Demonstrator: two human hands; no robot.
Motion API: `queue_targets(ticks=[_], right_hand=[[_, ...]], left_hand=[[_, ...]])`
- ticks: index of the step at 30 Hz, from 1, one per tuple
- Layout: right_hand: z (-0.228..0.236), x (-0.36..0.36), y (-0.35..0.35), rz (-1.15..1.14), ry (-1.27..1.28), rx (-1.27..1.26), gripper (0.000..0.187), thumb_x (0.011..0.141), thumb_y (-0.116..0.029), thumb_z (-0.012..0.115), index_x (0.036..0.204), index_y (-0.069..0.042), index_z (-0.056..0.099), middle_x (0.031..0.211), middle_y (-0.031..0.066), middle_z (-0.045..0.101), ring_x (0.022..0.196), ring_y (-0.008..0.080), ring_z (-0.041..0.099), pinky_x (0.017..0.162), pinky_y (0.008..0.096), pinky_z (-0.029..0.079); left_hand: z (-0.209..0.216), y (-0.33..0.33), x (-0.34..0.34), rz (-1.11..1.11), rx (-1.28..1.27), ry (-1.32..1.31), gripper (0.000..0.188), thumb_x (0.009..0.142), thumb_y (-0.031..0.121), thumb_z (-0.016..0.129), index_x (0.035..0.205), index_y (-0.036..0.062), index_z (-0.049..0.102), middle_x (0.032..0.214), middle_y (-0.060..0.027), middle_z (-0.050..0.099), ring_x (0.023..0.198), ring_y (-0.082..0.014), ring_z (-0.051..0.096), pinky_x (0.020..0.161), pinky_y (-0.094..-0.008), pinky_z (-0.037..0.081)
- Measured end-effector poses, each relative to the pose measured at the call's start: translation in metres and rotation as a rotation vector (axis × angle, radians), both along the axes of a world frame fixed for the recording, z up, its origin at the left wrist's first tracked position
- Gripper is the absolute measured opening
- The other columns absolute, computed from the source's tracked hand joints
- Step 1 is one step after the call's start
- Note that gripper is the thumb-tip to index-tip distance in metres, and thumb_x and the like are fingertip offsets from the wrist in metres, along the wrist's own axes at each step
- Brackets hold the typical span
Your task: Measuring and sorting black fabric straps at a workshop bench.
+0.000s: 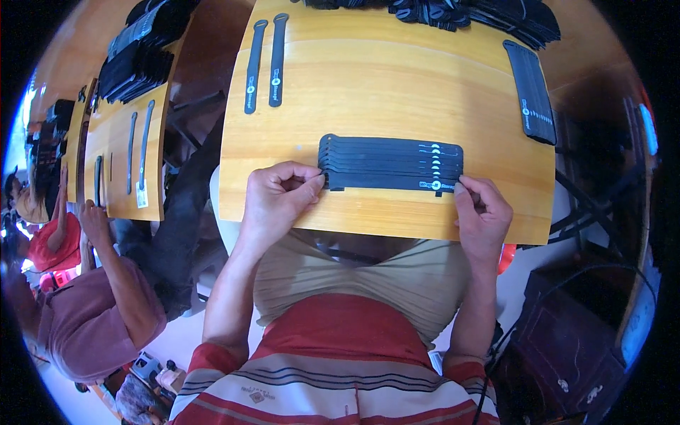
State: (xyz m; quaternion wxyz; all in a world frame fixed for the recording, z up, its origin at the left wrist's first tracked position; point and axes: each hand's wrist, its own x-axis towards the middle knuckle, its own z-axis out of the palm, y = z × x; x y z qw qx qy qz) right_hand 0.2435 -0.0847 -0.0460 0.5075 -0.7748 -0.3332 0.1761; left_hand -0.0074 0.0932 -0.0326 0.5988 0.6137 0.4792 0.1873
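Note:
Several black straps with white print lie overlapped like shingles in a fanned stack (389, 159) near the front edge of the wooden table. My left hand (280, 195) is closed, thumb and forefinger pinching the left end of the strap nearest me. At that strap's right end, my right hand (483, 209) pinches the corner between thumb and forefinger, its other fingers curled. Small dark tabs poke out below the stack's near edge. Both hands rest low, close to the tabletop.
Two single straps (265, 64) lie side by side at the table's far left. Another layered strap stack (531, 92) sits along the right edge. Piles of black straps (510, 18) line the back. To the left, a co-worker (99, 312) sits at another table (120, 163) with similar straps.

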Motion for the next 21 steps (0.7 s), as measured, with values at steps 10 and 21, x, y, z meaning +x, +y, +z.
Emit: queue_targets(ticks=[10, 21], right_hand=[[0.0018, 0.0000, 0.0012, 0.009, -0.018, 0.002, 0.010, 0.090, 0.001, 0.071, 0.099, 0.005, 0.071, 0.084, 0.0078, 0.067, 0.071, 0.0115, 0.062, 0.064, 0.0257, 0.050], [0.0037, 0.0009, 0.0010, 0.014, -0.037, -0.033, 0.011, 0.090, 0.002, 0.071, 0.100, 0.005, 0.072, 0.085, 0.0082, 0.067, 0.072, 0.0117, 0.062, 0.066, 0.0255, 0.050]], left_hand=[[-0.0005, 0.0027, -0.0003, -0.024, 0.009, -0.008, 0.010, 0.092, 0.004, 0.074, 0.097, -0.0052, 0.074, 0.078, -0.0020, 0.071, 0.067, -0.0038, 0.061, 0.061, -0.0192, 0.050], [-0.0021, 0.0007, 0.0000, -0.016, 0.036, 0.019, 0.011, 0.091, 0.004, 0.075, 0.097, -0.0045, 0.075, 0.077, -0.0013, 0.071, 0.067, -0.0037, 0.061, 0.061, -0.0196, 0.050]])
